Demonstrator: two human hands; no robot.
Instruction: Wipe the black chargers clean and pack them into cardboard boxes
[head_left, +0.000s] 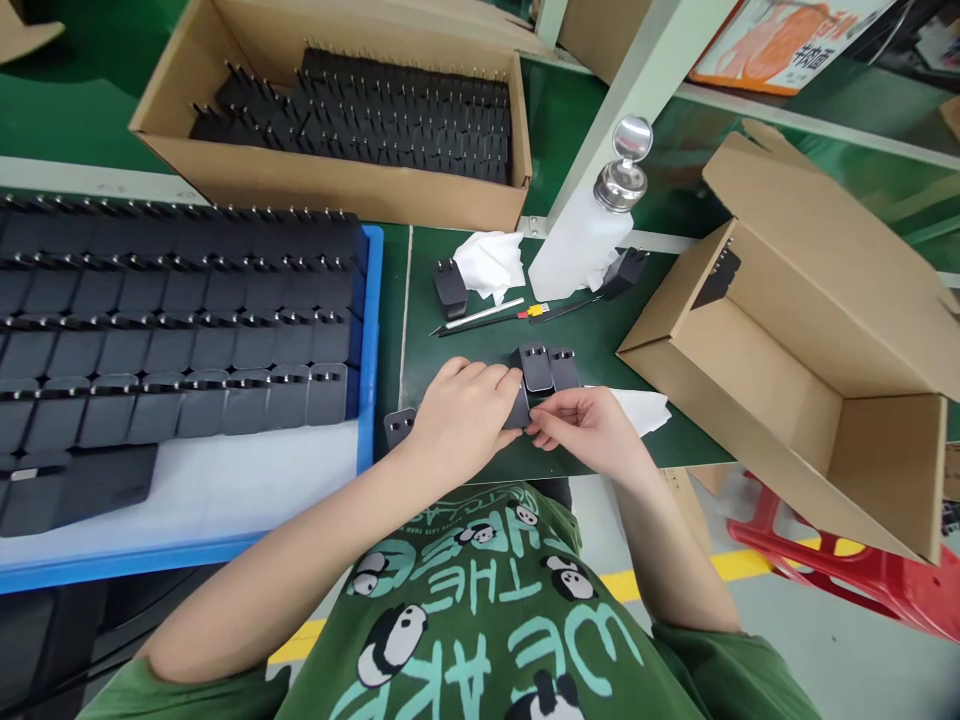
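My left hand (465, 415) is closed round a black plug adapter (517, 412) at the front of the green table, covering most of it. At that adapter's right edge, the fingers of my right hand (585, 425) are pinched together; whatever is between them is too small or hidden to tell. Just beyond my hands stand two black plug adapters (535, 368) with metal prongs facing up. Another adapter (399, 427) lies to the left of my left wrist, partly hidden by it.
On the left, a blue tray (369, 350) holds rows of adapters. A carton (337, 175) full of adapters stands behind it. An open carton (765, 390) is at right. A pump bottle (577, 245), white tissue (491, 265), pen-like tool (484, 314) and cable (538, 311) lie ahead.
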